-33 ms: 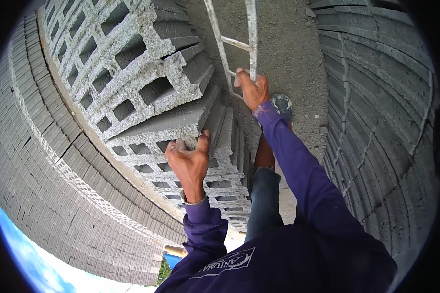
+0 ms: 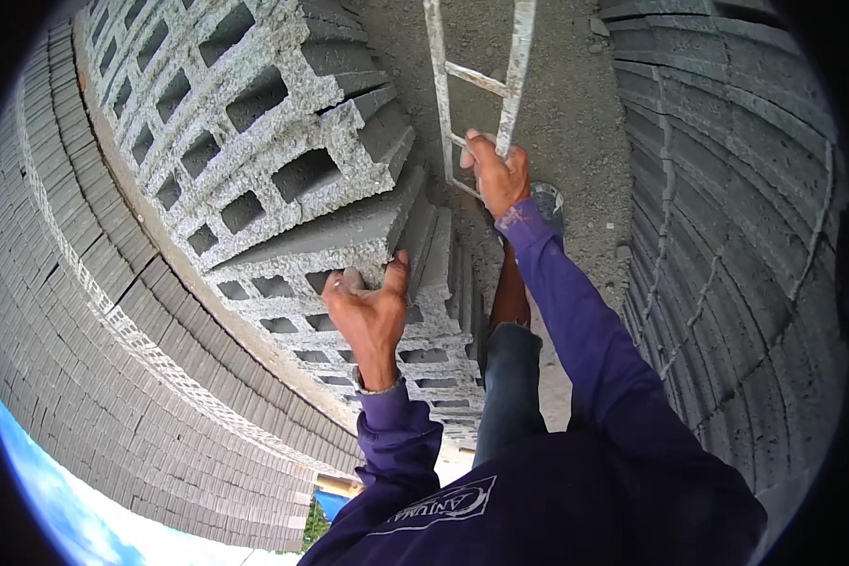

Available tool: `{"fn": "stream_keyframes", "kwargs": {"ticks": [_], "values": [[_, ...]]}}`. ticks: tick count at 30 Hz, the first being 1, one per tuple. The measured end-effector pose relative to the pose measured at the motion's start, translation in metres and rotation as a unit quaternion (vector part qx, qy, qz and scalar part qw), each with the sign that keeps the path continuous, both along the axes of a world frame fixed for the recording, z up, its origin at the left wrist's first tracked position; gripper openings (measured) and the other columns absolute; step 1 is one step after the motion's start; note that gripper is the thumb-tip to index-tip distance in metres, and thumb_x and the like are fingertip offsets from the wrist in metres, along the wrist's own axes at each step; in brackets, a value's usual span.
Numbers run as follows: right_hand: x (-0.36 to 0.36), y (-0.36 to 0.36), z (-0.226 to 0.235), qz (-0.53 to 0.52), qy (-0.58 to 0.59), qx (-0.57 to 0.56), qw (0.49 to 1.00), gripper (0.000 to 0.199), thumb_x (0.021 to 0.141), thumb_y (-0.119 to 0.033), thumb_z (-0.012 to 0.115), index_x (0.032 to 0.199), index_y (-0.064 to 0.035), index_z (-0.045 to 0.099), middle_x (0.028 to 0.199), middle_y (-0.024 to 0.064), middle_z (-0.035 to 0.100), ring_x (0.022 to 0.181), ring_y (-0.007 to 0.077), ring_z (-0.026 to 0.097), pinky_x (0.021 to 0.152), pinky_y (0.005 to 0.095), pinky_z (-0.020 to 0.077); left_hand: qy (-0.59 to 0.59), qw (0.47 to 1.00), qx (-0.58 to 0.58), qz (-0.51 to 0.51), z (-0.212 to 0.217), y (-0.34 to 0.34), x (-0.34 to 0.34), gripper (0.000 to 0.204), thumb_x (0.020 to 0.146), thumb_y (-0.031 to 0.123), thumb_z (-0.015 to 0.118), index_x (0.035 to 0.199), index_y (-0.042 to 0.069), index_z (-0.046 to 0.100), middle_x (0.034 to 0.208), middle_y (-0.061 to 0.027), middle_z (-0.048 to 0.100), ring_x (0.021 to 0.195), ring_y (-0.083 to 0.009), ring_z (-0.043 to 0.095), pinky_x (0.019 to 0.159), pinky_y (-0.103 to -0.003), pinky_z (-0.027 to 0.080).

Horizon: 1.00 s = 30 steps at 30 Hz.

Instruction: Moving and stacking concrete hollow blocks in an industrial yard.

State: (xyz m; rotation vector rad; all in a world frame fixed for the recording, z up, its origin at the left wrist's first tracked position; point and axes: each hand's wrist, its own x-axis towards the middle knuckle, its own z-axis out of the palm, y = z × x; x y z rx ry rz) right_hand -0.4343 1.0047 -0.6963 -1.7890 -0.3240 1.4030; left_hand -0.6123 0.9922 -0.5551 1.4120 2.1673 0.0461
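My left hand is closed on the edge of a grey hollow concrete block. Its fingers hook into a hollow and the thumb presses against the block's corner. That block sits slightly askew in a tall stack of hollow blocks. To the right of the stack, my right hand wraps round one rail of a whitish, ladder-like metal frame, near its lower end. The frame has two rails joined by several crossbars, and its far end runs out of the top of the view.
Another wall of stacked blocks rises close on the right. Gritty ground lies between the two stacks, with my shoe on it. A large stack of thinner blocks curves along the left.
My right hand and the ladder-like metal frame have shifted a little to the right, and the frame tilts more. The left hand still grips the concrete block.
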Motion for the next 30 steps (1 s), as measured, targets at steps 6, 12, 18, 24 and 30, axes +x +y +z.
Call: {"fn": "stream_keyframes", "kwargs": {"ticks": [6,12,18,24,30], "values": [[0.0,0.04,0.042,-0.055,0.126,0.037,0.99,0.046,0.088,-0.041,0.058,0.064,-0.0018,0.056,0.053,-0.0008,0.046,0.05,0.0111,0.042,0.051,0.0309,0.0337,-0.012,0.998,-0.031,0.044,0.0,0.0,-0.006,0.055,0.069,0.036,0.082,0.07,-0.014,0.06,0.075,-0.0234,0.06,0.098,-0.0373,0.051,0.086,-0.047,0.042],[-0.006,0.031,-0.003,0.018,-0.007,0.011,1.0,0.047,0.087,-0.042,0.057,0.064,-0.0006,0.058,0.059,0.0098,0.056,0.06,0.0218,0.054,0.065,0.0357,0.0447,-0.024,0.998,0.061,-0.011,-0.011,-0.01,-0.002,0.05,0.073,0.026,0.084,0.06,0.0,0.044,0.064,-0.0036,0.047,0.059,-0.0144,0.039,0.052,-0.032,0.032],[0.025,0.026,0.043,-0.133,0.087,-0.025,0.987,0.041,0.088,-0.036,0.061,0.063,-0.0042,0.056,0.053,-0.0057,0.038,0.047,0.0062,0.032,0.047,0.0267,0.0226,0.071,0.992,-0.051,-0.095,-0.007,0.008,0.016,0.058,0.075,0.041,0.078,0.077,-0.016,0.065,0.067,-0.0259,0.062,0.082,-0.0396,0.062,0.101,-0.045,0.038],[0.054,0.009,0.053,-0.179,0.056,-0.025,0.982,0.035,0.088,-0.033,0.064,0.072,-0.0015,0.06,0.049,-0.0064,0.036,0.04,0.006,0.029,0.042,0.0268,0.0233,-0.064,0.998,-0.001,-0.027,0.05,0.054,0.014,0.057,0.082,0.042,0.075,0.105,-0.01,0.068,0.09,-0.0231,0.071,0.096,-0.0341,0.068,0.094,-0.038,0.048],[0.041,0.044,0.048,-0.114,0.115,-0.035,0.986,0.038,0.091,-0.035,0.059,0.068,-0.0046,0.056,0.05,-0.0075,0.033,0.041,0.0047,0.026,0.042,0.026,0.0203,0.137,0.979,-0.01,-0.151,-0.012,0.118,0.052,0.065,0.077,0.053,0.073,0.084,-0.012,0.066,0.084,-0.0304,0.067,0.085,-0.0401,0.066,0.078,-0.044,0.05]]}}
